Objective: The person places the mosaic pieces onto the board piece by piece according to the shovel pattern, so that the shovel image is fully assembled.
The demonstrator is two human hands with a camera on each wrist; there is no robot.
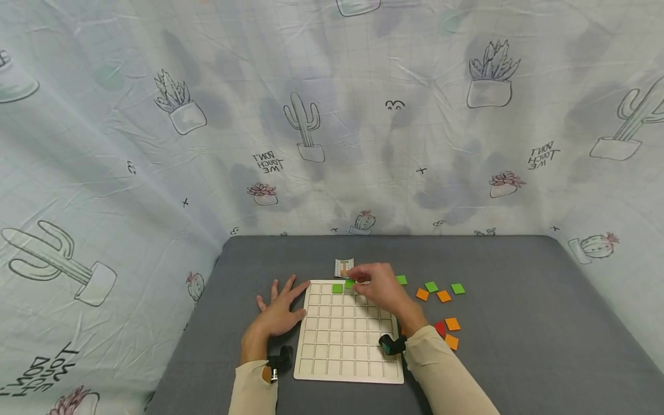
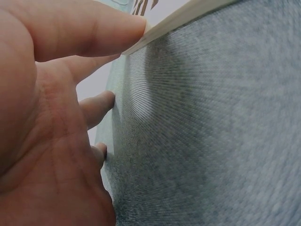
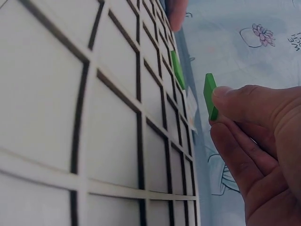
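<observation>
My right hand pinches a green square tile between thumb and fingers, above the far edge of a pale wooden grid board. Beside it, another green tile lies in a cell of the far row. My left hand lies with spread fingers along the board's left side; in the left wrist view its thumb touches the board's edge. A small card with a printed grid and an orange pattern lies just beyond the board, partly behind the right hand.
Right of the board lie loose green tiles, several orange tiles and a red tile, partly covered by the right forearm. The grey table ends at a curtain printed with cacti.
</observation>
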